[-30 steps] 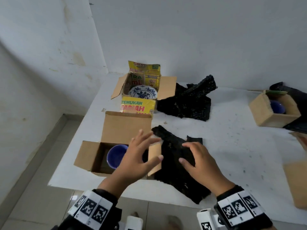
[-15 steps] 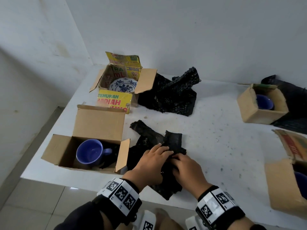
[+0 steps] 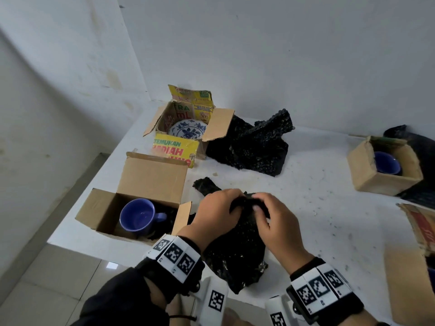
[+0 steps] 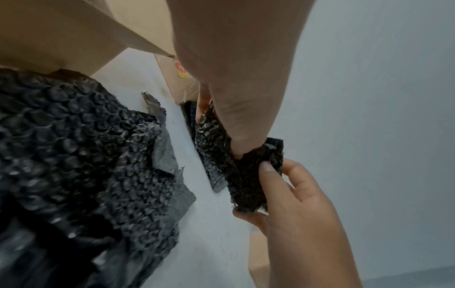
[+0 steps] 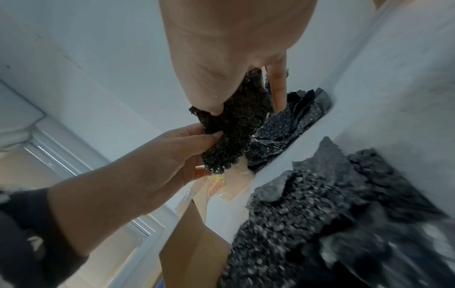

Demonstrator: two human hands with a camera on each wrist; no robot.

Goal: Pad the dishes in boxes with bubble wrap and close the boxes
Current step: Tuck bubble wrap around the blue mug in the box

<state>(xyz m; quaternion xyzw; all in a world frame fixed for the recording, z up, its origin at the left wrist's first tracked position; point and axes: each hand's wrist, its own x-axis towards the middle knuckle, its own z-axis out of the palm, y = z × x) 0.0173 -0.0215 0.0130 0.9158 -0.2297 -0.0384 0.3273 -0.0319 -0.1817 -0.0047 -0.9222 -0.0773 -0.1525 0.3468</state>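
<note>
A sheet of black bubble wrap lies at the white table's near edge. Both hands hold its folded far end lifted off the table: my left hand and my right hand each pinch it between thumb and fingers, seen close up as a small wad in the wrist views. Just left of them stands an open brown box with a blue mug inside and some black wrap beside the mug. The fingertips are partly hidden by the wrap.
An open yellow printed box holds a blue-and-white plate. A heap of black bubble wrap lies right of it. At the far right a small box holds a blue cup. Another cardboard box sits at the right edge.
My left hand left the mug box's flap and joined the right hand on the bubble wrap. Both hands gathered the wrap's far end and lifted it. The view swung right.
</note>
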